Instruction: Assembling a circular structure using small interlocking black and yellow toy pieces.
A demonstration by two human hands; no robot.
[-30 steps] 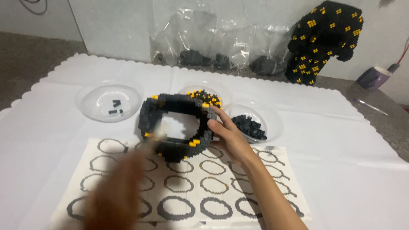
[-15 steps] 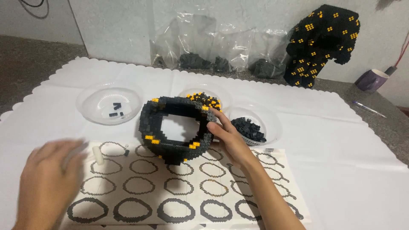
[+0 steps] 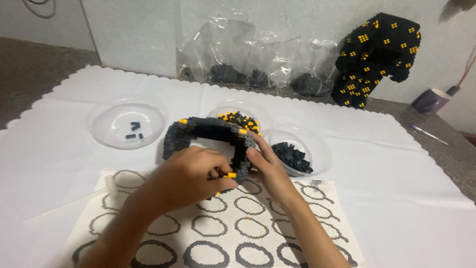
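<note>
Head view: block ring (image 3: 198, 130) standing mid-cloth (image 3: 396, 173) over the ring chart (image 3: 258, 233), near three bowls, left hand (image 3: 191, 176) pinching its near rim, right hand (image 3: 267, 166) pressed to its right side; probably light, brittle, best held by both flanks.

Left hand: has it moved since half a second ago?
Yes. The left hand went from the printed sheet of ring outlines, up and right, onto the black-and-yellow brick ring, which the right hand steadies.
</note>
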